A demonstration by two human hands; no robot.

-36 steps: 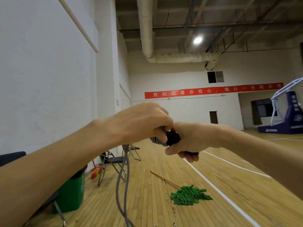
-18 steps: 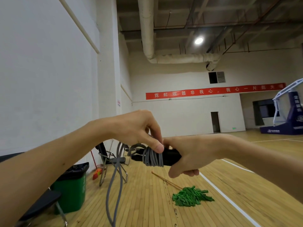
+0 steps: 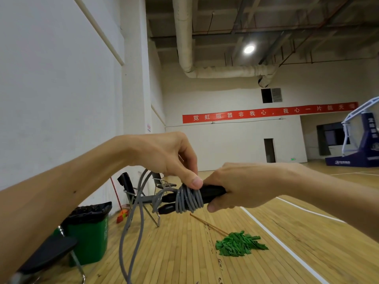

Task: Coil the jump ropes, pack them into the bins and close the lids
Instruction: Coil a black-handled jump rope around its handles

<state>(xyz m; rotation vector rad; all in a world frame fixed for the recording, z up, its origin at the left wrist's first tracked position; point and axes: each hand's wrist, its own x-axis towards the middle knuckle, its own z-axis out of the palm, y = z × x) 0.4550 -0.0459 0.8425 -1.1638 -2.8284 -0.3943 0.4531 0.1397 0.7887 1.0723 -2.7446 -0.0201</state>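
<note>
Right hand (image 3: pixel 242 187) gripped the handles (image 3: pixel 207 193) tight, left hand (image 3: pixel 172 158) pinched the rope (image 3: pixel 189 199), so wraps needed to stay snug, I'd say.

The right hand (image 3: pixel 244 187) closes over the rear of the black jump-rope handles (image 3: pixel 207 193), so their far ends are hidden, and the grey rope (image 3: pixel 189 198) wound round them covers their middle; the loose strands hanging down run out past the bottom edge, where their ends cannot be seen. The left hand (image 3: pixel 168 158) hides whatever length of rope passes under its fingers, and both forearms are cut off by the picture's sides. At lower left a black chair seat (image 3: pixel 47 255) is cropped by the edge, and the mop (image 3: pixel 240 243) handle's upper end disappears behind the hands.
</note>
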